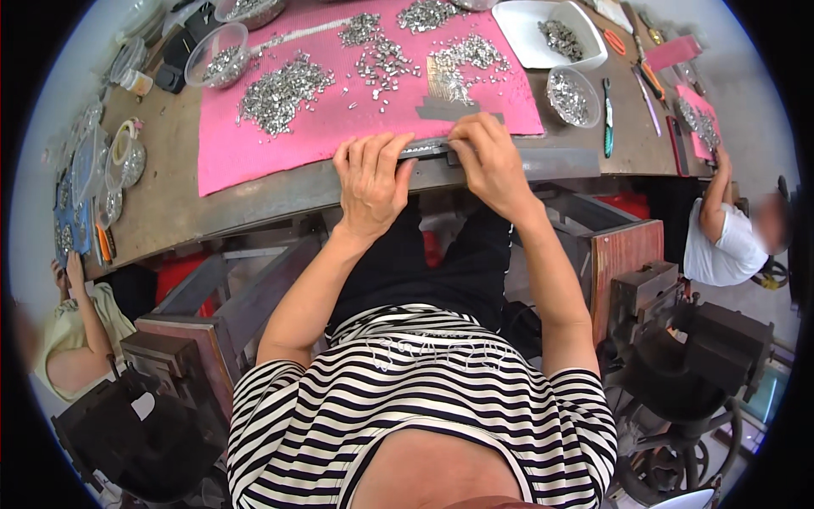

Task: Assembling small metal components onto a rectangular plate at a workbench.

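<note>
At the near edge of the workbench, my left hand (371, 182) and my right hand (490, 163) grip a narrow dark grey bar (422, 150) from either side. A row of small shiny pieces shows along the bar between my fingertips. The fingers of both hands curl over its far side, hiding its ends. Just beyond, flat grey strips (458, 111) lie on a pink ribbed mat (229, 161). Small silver metal pieces are heaped on the mat, with a large pile (284, 93) to the left and another pile (466, 64) past my right hand.
Clear tubs of metal pieces stand left (197, 68) and right (574, 123), beside a white tray (509, 30). A green toothbrush (608, 140) lies farther right. A grey metal plate (551, 163) sits along the bench edge. Co-workers sit left (85, 331) and right (721, 242).
</note>
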### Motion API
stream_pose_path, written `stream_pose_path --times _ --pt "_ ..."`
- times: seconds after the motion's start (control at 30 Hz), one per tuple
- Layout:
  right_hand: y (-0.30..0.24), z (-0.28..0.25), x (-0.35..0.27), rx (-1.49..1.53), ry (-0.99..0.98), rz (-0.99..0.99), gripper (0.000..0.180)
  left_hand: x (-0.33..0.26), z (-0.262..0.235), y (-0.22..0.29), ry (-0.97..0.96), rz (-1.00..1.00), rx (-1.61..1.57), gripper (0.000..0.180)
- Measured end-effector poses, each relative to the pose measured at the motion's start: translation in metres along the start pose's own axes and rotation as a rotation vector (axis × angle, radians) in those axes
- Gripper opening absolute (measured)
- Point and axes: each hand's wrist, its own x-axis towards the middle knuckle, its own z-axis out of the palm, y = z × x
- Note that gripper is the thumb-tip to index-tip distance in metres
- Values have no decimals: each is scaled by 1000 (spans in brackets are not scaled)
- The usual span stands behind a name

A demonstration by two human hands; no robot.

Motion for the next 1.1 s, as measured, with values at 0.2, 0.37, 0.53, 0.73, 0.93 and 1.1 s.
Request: stream_pose_path --times 0.2,0.37,0.53,0.73,0.93,1.1 --pt "-5 14 -4 -94 2 -63 10 -2 0 0 -3 1 -1 49" --pt "-4 15 -2 -126 -19 -76 11 -1 -1 0 -13 1 4 49" --pt "-7 10 2 -184 -63 -73 12 1 2 0 -10 -2 -12 49" --pt "-11 12 -13 -307 -9 -249 31 2 -6 3 -43 -33 -21 48" --pt "8 -1 7 22 -106 -23 14 29 -32 -3 -212 -122 -160 34" --pt "41 25 87 57 -32 49 13 93 -13 -79 -185 -56 8 19"
